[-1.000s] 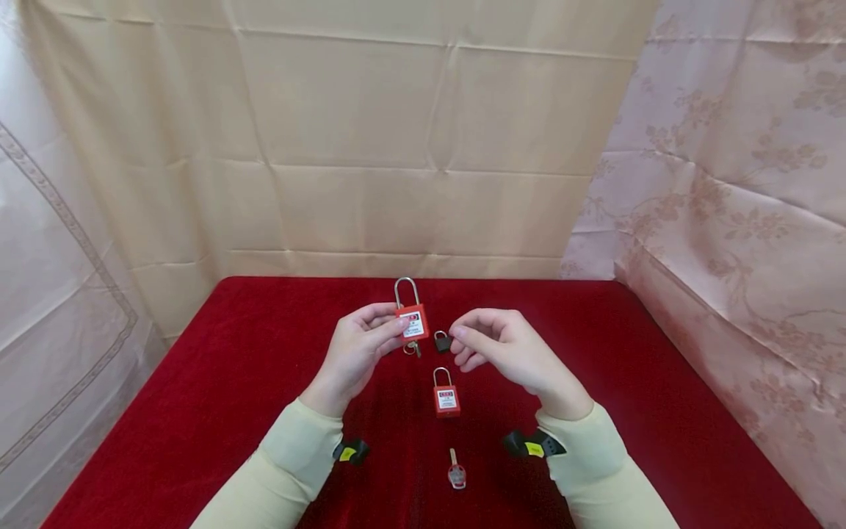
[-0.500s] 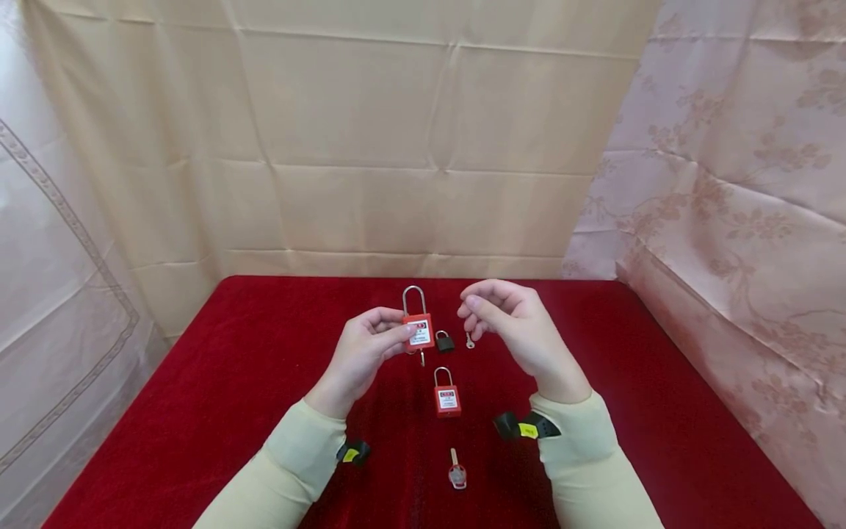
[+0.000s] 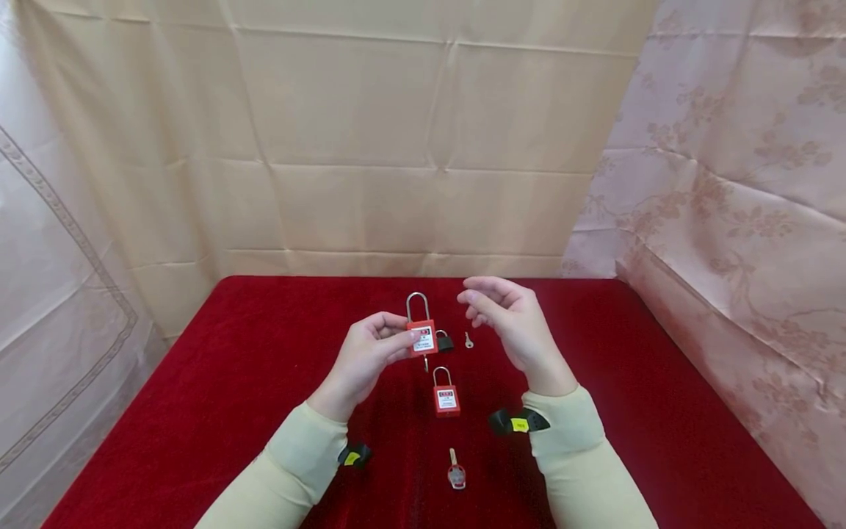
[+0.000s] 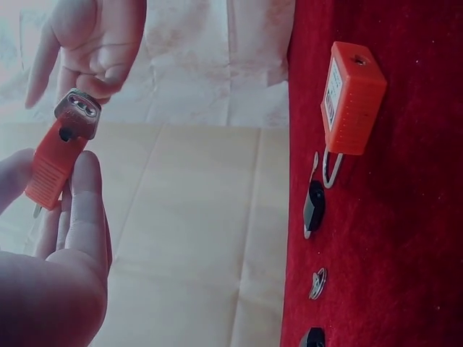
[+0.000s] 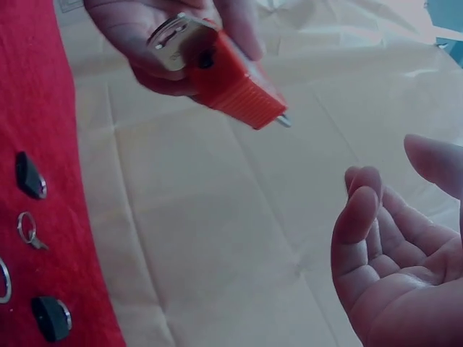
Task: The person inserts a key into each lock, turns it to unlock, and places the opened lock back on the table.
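Note:
My left hand [image 3: 370, 349] holds a red padlock [image 3: 421, 338] upright by its body, thumb across the white label and long shackle up. A metal key [image 3: 426, 364] stands out from its underside; its slotted metal head [image 4: 77, 114] shows large in the left wrist view. Facing it on the right, my right hand [image 3: 509, 316] is raised, its fingers loosely bent and a gap between thumb and fingertips in the right wrist view. Beyond the held lock lies a small black padlock [image 3: 446, 343], partly covered by it. A small key [image 3: 468, 340] lies to its right.
Nearer on the red cloth [image 3: 231, 411] lie a second red padlock [image 3: 446, 400] and a key with a red-edged head [image 3: 457, 476]. In the right wrist view two black padlocks [image 5: 51, 318] lie either side of a key ring [image 5: 27, 228]. A beige curtain [image 3: 423, 147] hangs behind.
My left hand has shifted right and slightly down with the red padlock, now overlapping the black one. My right hand has moved up and away from the black padlock, uncovering the small key.

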Demonstrator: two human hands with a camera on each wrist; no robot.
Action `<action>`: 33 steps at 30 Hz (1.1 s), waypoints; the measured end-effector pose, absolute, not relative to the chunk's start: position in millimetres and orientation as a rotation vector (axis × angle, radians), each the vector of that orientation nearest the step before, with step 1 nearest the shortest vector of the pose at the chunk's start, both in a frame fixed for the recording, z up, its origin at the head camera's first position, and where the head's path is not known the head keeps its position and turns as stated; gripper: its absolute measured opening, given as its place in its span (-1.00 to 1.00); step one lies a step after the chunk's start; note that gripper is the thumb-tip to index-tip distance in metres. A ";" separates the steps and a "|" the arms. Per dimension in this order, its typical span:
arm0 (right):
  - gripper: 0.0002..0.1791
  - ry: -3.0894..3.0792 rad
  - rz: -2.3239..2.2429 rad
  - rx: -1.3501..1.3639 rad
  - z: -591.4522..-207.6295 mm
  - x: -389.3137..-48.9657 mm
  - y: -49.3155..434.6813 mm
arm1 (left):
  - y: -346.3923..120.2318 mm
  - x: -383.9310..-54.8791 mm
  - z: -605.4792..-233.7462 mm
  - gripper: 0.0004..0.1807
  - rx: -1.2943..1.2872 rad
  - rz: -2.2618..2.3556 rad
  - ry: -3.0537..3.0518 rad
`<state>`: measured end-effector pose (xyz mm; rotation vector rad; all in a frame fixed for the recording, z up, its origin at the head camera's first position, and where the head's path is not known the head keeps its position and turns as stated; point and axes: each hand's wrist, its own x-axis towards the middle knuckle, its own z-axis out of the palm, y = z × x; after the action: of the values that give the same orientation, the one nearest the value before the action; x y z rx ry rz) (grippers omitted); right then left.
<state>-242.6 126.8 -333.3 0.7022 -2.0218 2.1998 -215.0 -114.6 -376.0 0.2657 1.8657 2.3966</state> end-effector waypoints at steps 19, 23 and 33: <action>-0.74 -2.251 2.145 0.755 -354.9 -251.2 111.3 | -110.0 -216.6 -381.5 -0.70 0.337 2.343 1.934; -0.74 -2.272 2.137 0.749 -354.9 -250.4 110.7 | -109.8 -216.5 -382.1 -0.68 0.323 2.321 1.953; -0.75 -2.306 2.101 0.710 -354.1 -250.6 111.0 | -109.0 -213.9 -381.7 -0.67 0.339 2.267 1.963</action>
<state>-250.6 111.0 -354.1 0.7097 -2.3056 2.1008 -213.9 -109.0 -381.7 0.3388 1.9632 2.2671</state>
